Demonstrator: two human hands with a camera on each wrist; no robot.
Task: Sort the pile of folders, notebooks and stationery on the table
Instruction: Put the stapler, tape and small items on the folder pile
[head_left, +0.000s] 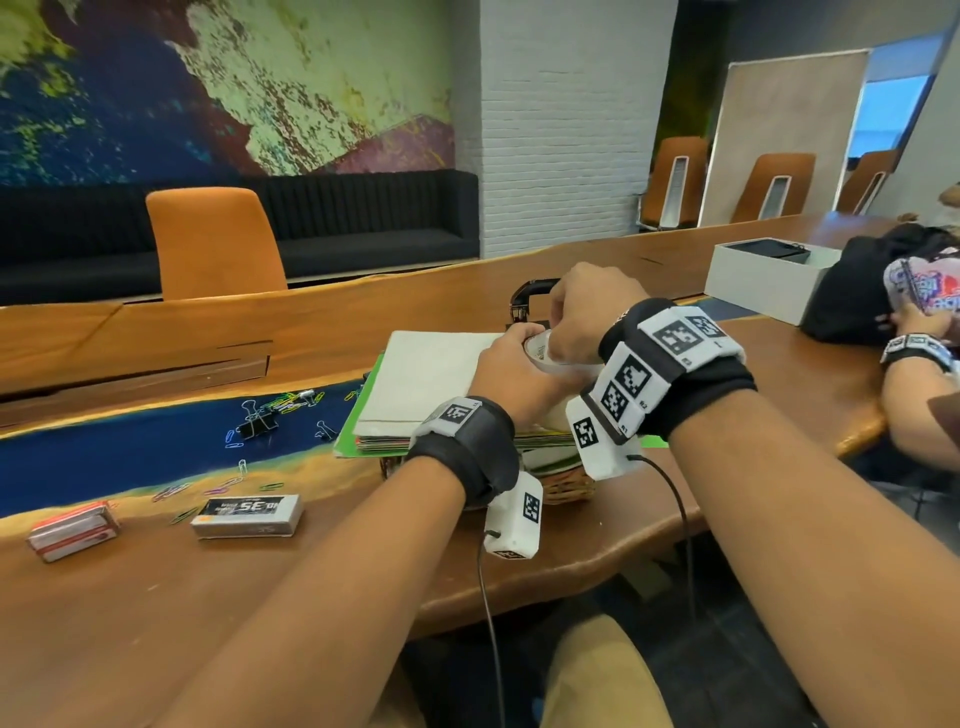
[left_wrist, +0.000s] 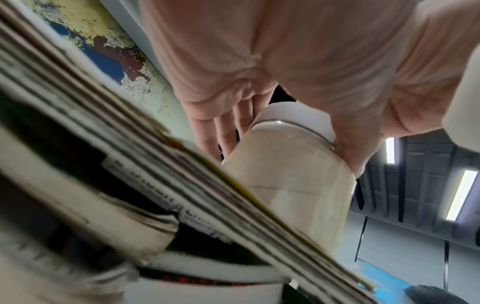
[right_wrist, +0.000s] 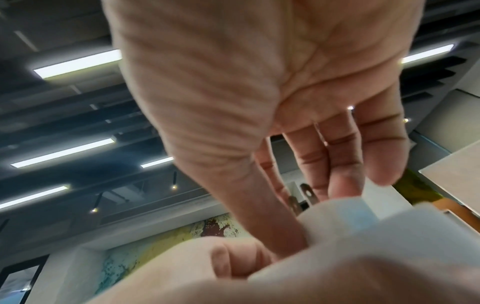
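While the long wooden bench (head_left: 571, 270) hogs most of the view, a stack of folders and notebooks (head_left: 415, 384) sits near its front edge. Above that stack, left hand (head_left: 511, 376) grips a tape roll (head_left: 545, 358), right hand (head_left: 587, 312) pinching at its top. Paper clips (head_left: 249, 421) lie scattered left.

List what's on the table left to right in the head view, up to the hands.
Red box → staple box → binder clip → paper stack → left hand → tape roll → right hand.
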